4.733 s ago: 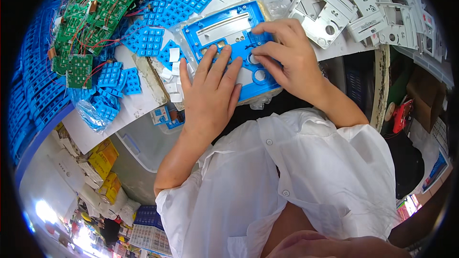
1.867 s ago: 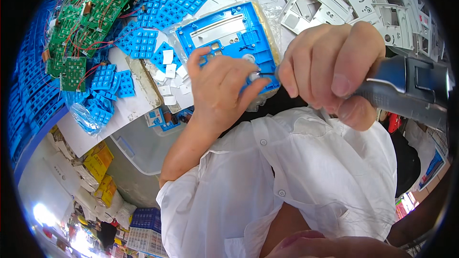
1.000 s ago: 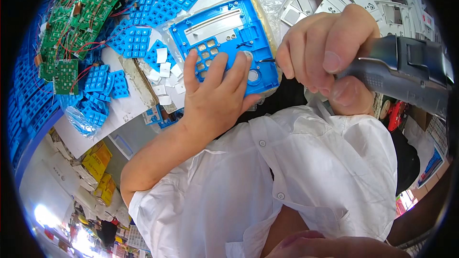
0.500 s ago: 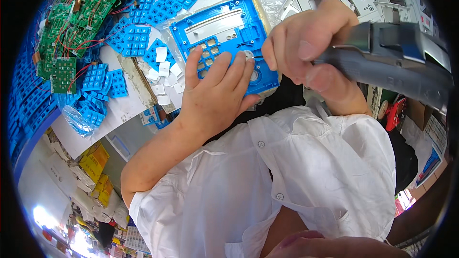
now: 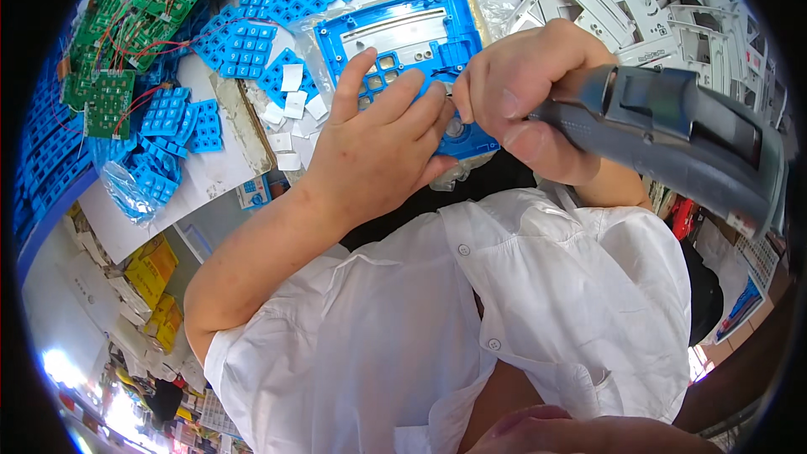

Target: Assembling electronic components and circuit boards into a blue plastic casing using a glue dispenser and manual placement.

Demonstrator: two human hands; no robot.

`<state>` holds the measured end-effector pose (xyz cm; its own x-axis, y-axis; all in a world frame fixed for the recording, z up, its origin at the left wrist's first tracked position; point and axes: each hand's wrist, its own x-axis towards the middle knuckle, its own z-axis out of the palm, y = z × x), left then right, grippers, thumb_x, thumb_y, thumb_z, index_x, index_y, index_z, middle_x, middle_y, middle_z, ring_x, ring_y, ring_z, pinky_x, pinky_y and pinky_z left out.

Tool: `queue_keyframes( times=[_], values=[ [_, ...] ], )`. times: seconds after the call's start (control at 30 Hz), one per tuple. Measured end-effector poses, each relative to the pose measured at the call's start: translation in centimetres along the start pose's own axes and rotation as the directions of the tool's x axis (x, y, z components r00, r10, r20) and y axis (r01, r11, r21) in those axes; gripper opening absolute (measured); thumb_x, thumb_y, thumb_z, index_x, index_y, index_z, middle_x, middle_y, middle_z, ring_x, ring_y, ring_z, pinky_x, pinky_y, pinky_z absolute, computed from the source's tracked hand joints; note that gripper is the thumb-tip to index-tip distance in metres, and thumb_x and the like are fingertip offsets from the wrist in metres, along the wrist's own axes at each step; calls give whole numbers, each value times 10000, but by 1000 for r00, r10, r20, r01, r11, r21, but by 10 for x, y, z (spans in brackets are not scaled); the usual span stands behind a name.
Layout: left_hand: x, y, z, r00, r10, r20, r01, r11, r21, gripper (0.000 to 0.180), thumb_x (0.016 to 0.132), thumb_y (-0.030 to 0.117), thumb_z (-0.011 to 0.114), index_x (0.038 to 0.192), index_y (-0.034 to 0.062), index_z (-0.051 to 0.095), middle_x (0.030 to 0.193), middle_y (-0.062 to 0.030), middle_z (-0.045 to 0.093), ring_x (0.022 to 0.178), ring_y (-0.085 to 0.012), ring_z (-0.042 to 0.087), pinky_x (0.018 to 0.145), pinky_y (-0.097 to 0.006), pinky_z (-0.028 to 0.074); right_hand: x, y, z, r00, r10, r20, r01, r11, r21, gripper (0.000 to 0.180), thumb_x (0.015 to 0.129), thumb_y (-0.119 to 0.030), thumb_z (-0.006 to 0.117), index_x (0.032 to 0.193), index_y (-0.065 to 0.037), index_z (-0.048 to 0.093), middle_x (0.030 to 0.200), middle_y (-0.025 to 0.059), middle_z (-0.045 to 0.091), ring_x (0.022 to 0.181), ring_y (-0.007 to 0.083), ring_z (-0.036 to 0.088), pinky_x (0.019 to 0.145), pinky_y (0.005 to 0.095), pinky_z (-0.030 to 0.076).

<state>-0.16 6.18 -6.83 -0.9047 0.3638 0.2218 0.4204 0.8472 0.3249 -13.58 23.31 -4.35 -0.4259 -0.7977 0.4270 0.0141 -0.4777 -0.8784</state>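
Note:
A blue plastic phone housing (image 5: 461,25) lies inner side up on the work surface, with a white strip and square key openings showing. My left hand (image 5: 374,139) is spread over its lower left part, fingers apart and pressing on it. In my right hand (image 5: 538,92) is a dark grey electric screwdriver (image 5: 664,118), gripped near its front end. Its thin tip points at the housing close to my left fingertips, beside a round recess. Whether the tip touches a screw is hidden by my fingers.
Green circuit boards (image 5: 109,105) with red wires are heaped at the left. Near them lie blue rubber keypads (image 5: 248,49) and small white squares (image 5: 292,77). White plastic parts (image 5: 580,0) are piled at the far right. Yellow boxes (image 5: 151,273) stand lower left.
My right hand has brought the screwdriver left and nearer to my left fingers, its rear end swinging lower. My left hand stays on the housing, with its fingers slightly shifted.

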Motion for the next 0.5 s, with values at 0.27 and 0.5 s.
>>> queue_keyframes(
  times=[0.27,0.5],
  values=[
    [-1,0,4,998,-11,-64,10,1000,-17,489,710,449,806,1044,100,734,1075,18,592,1183,-168,533,1178,-559,290,2,-2,13,996,64,-59,-64,998,-3,168,911,-53,682,981,-69,531,721,45,562,601,168,548,652,365,498],
    [-1,-1,10,995,11,-102,-16,998,-54,343,744,415,798,886,103,776,1006,51,608,1133,-151,540,1175,-536,289,23,-11,26,999,50,10,-48,990,-135,148,887,-27,680,918,-45,536,670,60,574,590,190,573,573,352,508]
  ],
)
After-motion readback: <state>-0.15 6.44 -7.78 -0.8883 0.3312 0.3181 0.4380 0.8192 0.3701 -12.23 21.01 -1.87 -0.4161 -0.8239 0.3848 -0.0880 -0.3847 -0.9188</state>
